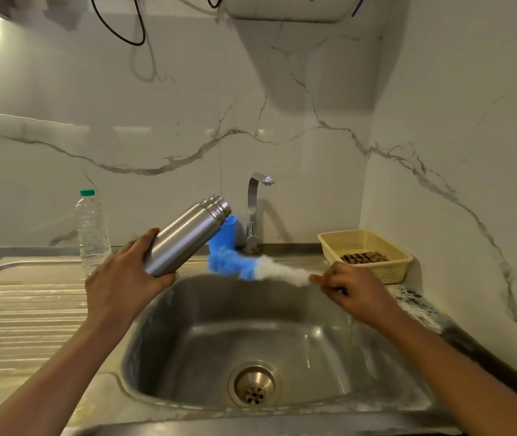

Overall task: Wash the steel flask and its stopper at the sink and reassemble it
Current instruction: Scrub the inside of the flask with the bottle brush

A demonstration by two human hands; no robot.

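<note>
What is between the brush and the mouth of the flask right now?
Nothing visible. The left hand holds the flask tilted, mouth up and away, over the sink. The brush, held by the right hand, lies just below the mouth, with open air between.

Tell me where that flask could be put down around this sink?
Barest is the ribbed drainboard, left of the basin, nearer than the plastic bottle. The basin floor around the drain is also free. Crowded: the back ledge by the tap and blue holder, and the right corner holding the yellow basket.

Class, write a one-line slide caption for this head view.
Left hand tilts the flask over the sink; right hand holds a brush.
</note>
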